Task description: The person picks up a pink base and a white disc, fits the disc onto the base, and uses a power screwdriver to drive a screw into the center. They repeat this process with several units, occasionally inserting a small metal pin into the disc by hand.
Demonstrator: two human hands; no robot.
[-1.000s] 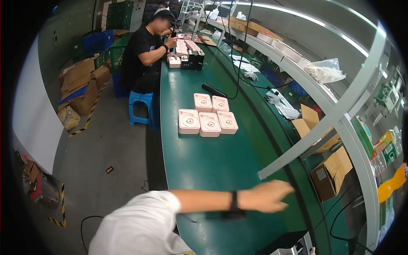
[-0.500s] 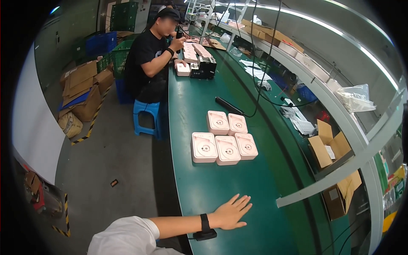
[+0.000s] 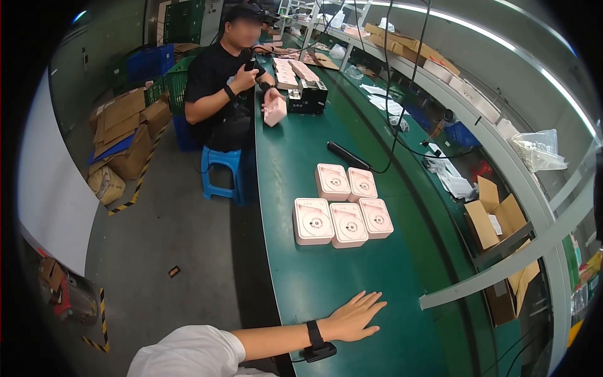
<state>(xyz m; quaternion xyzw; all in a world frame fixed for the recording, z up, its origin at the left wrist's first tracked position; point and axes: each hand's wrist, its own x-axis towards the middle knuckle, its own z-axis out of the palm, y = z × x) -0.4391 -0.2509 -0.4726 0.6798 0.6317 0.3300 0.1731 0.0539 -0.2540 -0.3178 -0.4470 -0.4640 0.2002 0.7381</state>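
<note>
- Since the frame half a second back, the left hand (image 3: 353,317) has drawn a little nearer the near edge of the long green belt-topped bench (image 3: 295,163) and lies flatter; a second back it reached much farther across toward the right edge.
- That hand now rests palm down on the green surface, fingers spread and empty, pinching nothing. A black wristband with a small black unit (image 3: 317,342) sits on the forearm.
- The right hand does not show.
- The cluster of five pale pink square plastic boxes with round faces (image 3: 343,206) lies ahead of the fingertips, farther along the bench and well apart from them: three in the nearer row, two behind, touching one another.
- The cluster's long side runs across the bench, roughly square to the pointing fingers.
- Beyond it a black rod-shaped tool (image 3: 347,155) lies slantwise, and a seated person in a black shirt (image 3: 220,94) holds another pink box (image 3: 275,111) near the far end.
</note>
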